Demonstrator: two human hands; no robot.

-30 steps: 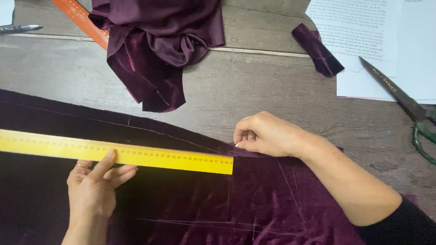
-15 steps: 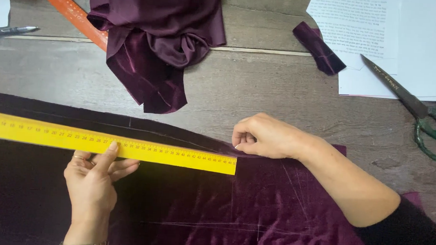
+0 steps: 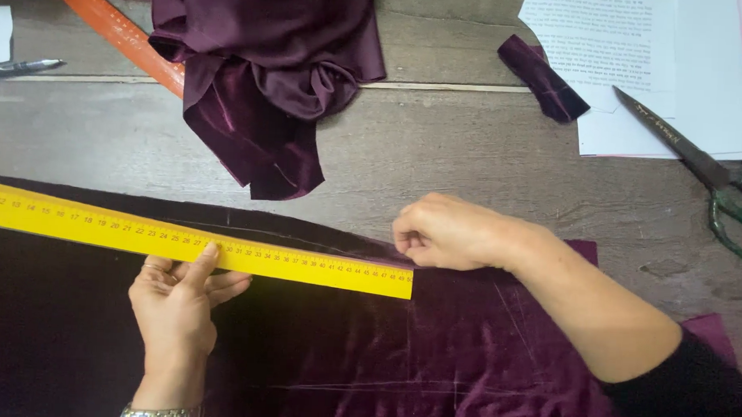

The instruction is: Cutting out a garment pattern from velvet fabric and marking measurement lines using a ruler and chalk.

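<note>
Yellow ruler (image 3: 193, 245) lay slanted across dark purple cloth (image 3: 341, 364) on the wooden table (image 3: 439, 153).
The left hand (image 3: 178, 304) pressed it flat with spread fingers; the right hand (image 3: 448, 232), loosely fisted, rested at its end. Scissors (image 3: 693, 166) lay well apart on papers (image 3: 663, 71).

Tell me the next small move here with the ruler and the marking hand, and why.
Probably draw the right hand leftward along the yellow ruler. The left hand pins the ruler flat on the purple velvet, and the right hand's pinched fingers sit at the ruler's right end, beside a faint chalk line.
</note>
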